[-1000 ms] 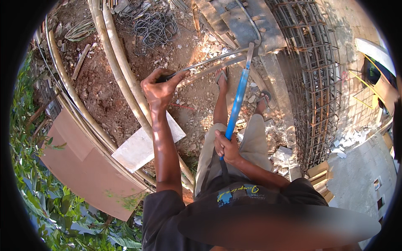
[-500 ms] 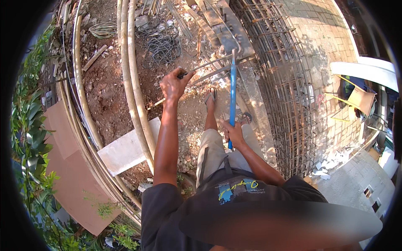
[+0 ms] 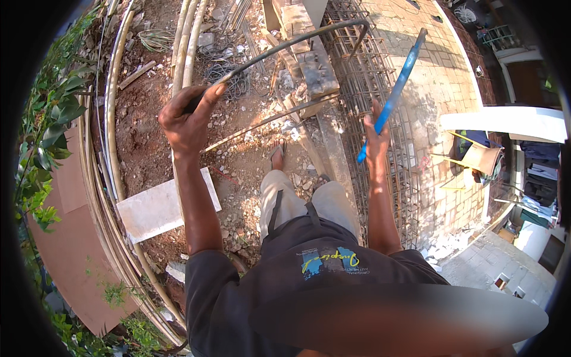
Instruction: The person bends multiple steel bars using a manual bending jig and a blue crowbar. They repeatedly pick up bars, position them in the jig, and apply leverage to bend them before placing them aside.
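Observation:
My left hand is closed around one end of a bent steel reinforcing rod, held up at the left. The rod runs up and to the right, then hooks down sharply at its far end, over the rebar cage. Out to the right, my right hand grips a blue rebar bending bar near its lower end; the bar's bare metal tip points up and away. Between the hands stands a bending bench with a dark top and metal pegs, touched by neither hand.
A long rebar cage lies right of the bench, beside brick paving. A thin strip slants from the bench across the rubble ground. Leftward are tangled steel pieces, bamboo poles and a pale board.
The rod has come off the bench, lifted in my left hand, which moved left. My right hand has swung the blue bar away from the bench, to the right and upward.

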{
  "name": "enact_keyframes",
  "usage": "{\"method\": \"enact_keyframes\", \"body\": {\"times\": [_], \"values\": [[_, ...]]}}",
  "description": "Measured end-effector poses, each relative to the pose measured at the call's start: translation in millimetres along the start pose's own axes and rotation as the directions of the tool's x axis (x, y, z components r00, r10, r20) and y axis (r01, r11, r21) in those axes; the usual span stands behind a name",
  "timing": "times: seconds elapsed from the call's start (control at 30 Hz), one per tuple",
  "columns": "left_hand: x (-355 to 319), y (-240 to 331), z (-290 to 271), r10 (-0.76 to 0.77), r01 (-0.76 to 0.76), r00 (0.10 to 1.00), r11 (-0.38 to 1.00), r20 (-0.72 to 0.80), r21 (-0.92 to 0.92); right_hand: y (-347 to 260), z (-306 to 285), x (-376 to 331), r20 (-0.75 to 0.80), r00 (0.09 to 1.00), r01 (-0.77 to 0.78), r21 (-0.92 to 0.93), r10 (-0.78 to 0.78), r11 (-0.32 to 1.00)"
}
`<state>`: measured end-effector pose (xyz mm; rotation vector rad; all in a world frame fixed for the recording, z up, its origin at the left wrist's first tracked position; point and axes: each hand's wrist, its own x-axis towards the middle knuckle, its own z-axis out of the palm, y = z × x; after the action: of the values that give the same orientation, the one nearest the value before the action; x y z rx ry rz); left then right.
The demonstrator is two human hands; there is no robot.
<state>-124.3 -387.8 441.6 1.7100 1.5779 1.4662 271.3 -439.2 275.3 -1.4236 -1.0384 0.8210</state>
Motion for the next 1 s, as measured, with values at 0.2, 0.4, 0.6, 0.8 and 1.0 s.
{"method": "enact_keyframes", "body": {"times": [0.2, 0.4, 0.6, 0.8, 1.0], "values": [[33.4, -66.4, 0.8, -0.222, 0.247, 0.941, 0.967, 0.255, -0.067, 10.3, 19.8, 19.9, 0.04, 0.991, -0.128, -0.001, 0.128, 0.992], [38.9, -202.3, 84.5, -0.59, 0.448, 0.654, 0.807, 0.474, 0.385, 75.8, 45.1, 10.4, 0.02, 0.878, -0.477, 0.08, 0.477, 0.875], [36.2, -311.4, 148.3, -0.663, 0.398, 0.527, 0.745, 0.531, 0.535, 127.3, 79.5, 8.6, -0.158, 0.717, -0.693, -0.066, 0.679, 0.717], [56.7, -340.3, 175.6, -0.587, 0.325, 0.524, 0.808, 0.618, 0.492, 136.5, 94.0, 13.6, -0.291, 0.692, -0.707, -0.087, 0.661, 0.702], [88.2, -340.7, 179.4, -0.641, 0.314, 0.428, 0.766, 0.637, 0.56, 136.6, 105.7, 9.0, -0.293, 0.683, -0.722, -0.131, 0.67, 0.679]]}}
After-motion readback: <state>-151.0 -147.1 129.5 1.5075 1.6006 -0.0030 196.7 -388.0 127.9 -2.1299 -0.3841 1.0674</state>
